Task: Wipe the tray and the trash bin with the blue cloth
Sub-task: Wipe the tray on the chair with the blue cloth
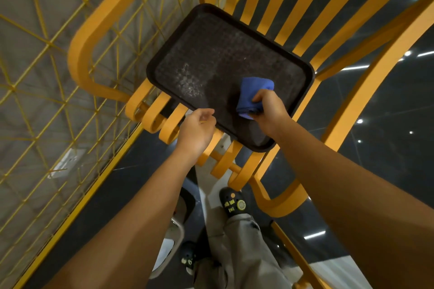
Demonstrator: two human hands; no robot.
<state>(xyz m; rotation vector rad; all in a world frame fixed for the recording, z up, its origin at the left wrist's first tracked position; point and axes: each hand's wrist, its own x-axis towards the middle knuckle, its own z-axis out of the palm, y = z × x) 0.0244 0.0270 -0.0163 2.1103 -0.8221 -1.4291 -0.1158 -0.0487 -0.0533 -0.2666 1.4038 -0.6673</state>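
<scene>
We see the dark tray lying flat on the orange slatted bench, its long axis running from upper left to lower right, one short end at the seat's front edge. Our right hand has its fingers closed around the folded blue cloth, pressed on the tray's near part. Our left hand pinches the tray's near rim. The cloth's lower part is covered by the fingers. We cannot make out the trash bin.
</scene>
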